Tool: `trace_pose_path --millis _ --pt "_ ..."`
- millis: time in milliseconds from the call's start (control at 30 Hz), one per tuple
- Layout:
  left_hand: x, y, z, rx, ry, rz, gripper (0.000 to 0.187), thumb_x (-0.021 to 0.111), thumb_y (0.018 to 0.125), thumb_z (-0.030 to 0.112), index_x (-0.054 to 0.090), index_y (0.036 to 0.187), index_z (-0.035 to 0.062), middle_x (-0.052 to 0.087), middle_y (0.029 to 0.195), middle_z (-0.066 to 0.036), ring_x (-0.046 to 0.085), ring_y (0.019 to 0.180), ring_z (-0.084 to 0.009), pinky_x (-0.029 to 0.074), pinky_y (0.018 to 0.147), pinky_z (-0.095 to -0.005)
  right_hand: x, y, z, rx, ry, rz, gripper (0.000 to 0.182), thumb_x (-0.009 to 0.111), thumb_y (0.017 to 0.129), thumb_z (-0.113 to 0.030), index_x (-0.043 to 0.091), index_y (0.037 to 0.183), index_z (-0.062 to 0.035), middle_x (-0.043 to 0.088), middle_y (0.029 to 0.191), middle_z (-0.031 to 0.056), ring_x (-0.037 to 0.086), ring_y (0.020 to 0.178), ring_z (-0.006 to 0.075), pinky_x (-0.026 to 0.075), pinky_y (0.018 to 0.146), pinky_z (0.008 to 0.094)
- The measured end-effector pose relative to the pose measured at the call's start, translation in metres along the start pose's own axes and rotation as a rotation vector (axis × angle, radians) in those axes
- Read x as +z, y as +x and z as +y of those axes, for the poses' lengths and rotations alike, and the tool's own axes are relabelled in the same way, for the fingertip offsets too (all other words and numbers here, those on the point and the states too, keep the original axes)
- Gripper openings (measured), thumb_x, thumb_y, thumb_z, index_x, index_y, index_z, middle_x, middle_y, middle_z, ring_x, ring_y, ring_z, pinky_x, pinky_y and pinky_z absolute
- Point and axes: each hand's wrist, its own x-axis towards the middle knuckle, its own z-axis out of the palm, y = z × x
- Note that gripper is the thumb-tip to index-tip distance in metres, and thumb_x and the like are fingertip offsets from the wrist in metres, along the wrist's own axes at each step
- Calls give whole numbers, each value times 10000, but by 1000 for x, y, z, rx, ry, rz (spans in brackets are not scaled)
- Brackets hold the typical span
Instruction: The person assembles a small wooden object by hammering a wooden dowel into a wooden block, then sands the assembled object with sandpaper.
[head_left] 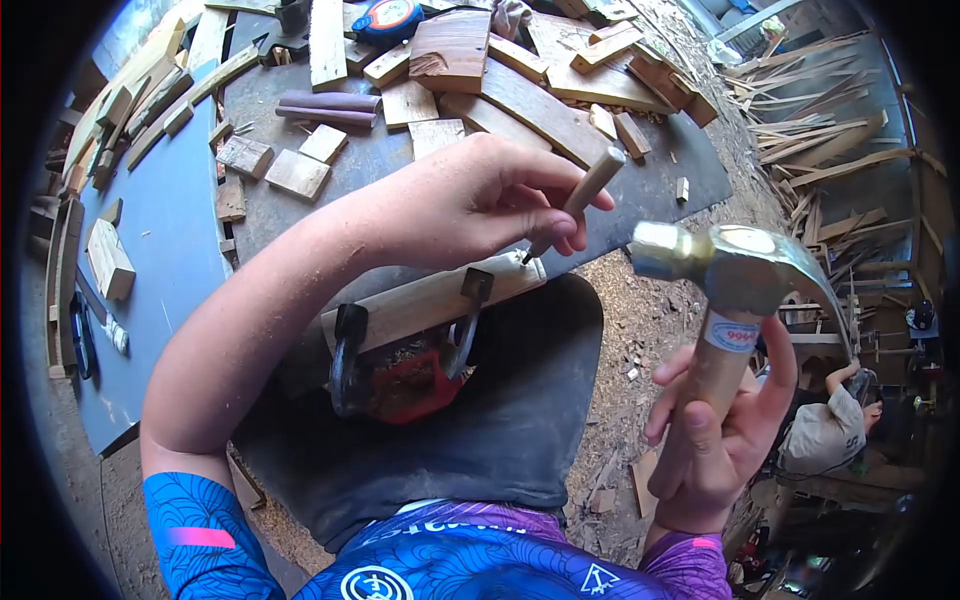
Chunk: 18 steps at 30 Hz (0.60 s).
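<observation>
Wooden strip (pixel 430 297), pale and narrow, held in a clamp (pixel 400 350) at the near edge of the dark workbench (pixel 660 190). Left hand (pixel 480 205) pinches a wood-handled punch (pixel 578 200) between thumb and fingertips, tilted, its tip touching the strip's far-right end. Right hand (pixel 712 440), to the right of the strip and off the bench, is wrapped around the handle of a claw hammer (pixel 735 265), whose head hangs just right of the punch, apart from it. Offcuts (pixel 455 50) and a tape measure (pixel 388 16) lie beyond the strip. Another person (pixel 828 425) sits far right.
</observation>
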Motion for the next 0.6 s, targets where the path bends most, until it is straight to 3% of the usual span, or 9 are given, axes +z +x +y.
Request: trace_pose_path --millis 133,400,600 --pt "-2 3 8 63 135 -85 335 649 998 36 661 1333 39 763 1081 -117 718 1016 -157 571 914 -323 -1 -1 2 -89 -81 -46 829 754 954 -214 228 1580 -81 685 1014 229 657 691 164 531 622 274" --pt "0 -8 -10 171 158 17 333 645 967 -16 674 1294 39 775 1070 -108 752 1012 -201 602 912 -332 -3 -8 -2 -75 -98 3 807 753 958 -201 250 1581 -107 680 1013 219 621 684 160 510 620 283" --pt "4 -11 -9 247 268 57 319 691 927 -14 711 1240 40 781 995 -138 773 937 -228 591 848 -325 3 -7 2 -89 -132 -38 845 765 939 -139 233 1594 -96 659 1106 224 642 771 177 550 659 300"
